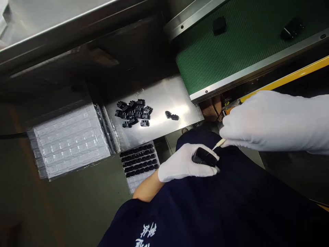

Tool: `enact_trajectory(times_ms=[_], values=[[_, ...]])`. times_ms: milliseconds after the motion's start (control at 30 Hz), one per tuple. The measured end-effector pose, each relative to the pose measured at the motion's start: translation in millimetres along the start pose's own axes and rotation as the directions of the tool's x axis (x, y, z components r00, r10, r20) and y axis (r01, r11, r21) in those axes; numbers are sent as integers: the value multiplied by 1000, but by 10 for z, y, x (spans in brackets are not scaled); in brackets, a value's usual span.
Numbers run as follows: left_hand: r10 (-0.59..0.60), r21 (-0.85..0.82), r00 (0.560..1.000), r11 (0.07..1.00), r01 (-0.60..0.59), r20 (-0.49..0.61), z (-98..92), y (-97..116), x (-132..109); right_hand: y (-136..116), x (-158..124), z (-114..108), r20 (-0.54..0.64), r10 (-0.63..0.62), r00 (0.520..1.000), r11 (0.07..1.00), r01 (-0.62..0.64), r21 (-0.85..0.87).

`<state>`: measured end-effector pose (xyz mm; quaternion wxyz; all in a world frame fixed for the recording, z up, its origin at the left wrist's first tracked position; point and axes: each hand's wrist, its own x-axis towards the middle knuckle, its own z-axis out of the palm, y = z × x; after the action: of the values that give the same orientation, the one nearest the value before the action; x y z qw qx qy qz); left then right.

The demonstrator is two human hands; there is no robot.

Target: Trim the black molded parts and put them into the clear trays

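Note:
My left hand (181, 163), in a white glove, is closed around a glossy black part (205, 157) above my lap. In my right hand (254, 121), also gloved, is a thin tool with a pale handle (221, 142), pinched between the fingertips. The tool's narrow metal tip points down-left and reaches the upper edge of the black part; whether it touches is too small to tell. Several small black pieces (138, 114) lie piled on a metal table (159, 99), and two more pieces (174, 117) rest apart to their right.
Clear plastic trays (72, 140) are stacked at the left. Below the table's edge, another tray (135, 181) holds rows of black pieces. A green conveyor belt (246, 41) at upper right carries a dark block (219, 25) and a glossy black part (292, 29). A yellow rail (288, 77) runs beside it.

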<state>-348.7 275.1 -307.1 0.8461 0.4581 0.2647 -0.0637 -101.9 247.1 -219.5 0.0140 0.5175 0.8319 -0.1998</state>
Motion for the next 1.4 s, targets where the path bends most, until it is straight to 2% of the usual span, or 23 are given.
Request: enact_trajectory(times_ms=[100,233,333,467,600,667,767,900,967,1100,1200,1400], values=[[-11,-11,1000,1000,11,9,6,-5,-6,-25,-24,-9,164,-187,969,979,197,-49],[-23,19,1000,1000,23,5,17,9,-11,-118,5,-19,141,-254,957,939,278,-200],[-33,50,999,998,33,7,25,20,-23,-165,29,-74,153,-291,945,917,321,-239],[-31,63,999,998,30,15,22,20,-39,-170,34,-135,171,-254,952,940,285,-187],[-51,72,999,996,51,6,16,8,-46,-157,14,-74,125,-323,938,905,345,-250],[-50,74,999,996,49,2,15,-5,-47,-155,4,-20,119,-317,941,926,334,-174],[-24,68,1000,997,23,9,14,-34,-48,-158,0,34,126,-253,959,966,258,-26],[-15,52,1000,999,14,16,8,-63,-43,-181,26,35,117,-164,980,985,154,83],[-12,40,1000,999,11,25,2,-68,-37,-198,45,23,131,-141,981,989,132,70],[-1,-6,999,1000,1,50,-11,-69,-20,-204,57,23,159,-207,965,976,214,-28],[1,-28,998,1000,0,61,-14,-69,-12,-163,33,68,103,-234,967,972,235,-6],[30,-32,997,999,-28,67,-21,-90,-2,-48,-4,209,-141,-239,961,946,263,188]])
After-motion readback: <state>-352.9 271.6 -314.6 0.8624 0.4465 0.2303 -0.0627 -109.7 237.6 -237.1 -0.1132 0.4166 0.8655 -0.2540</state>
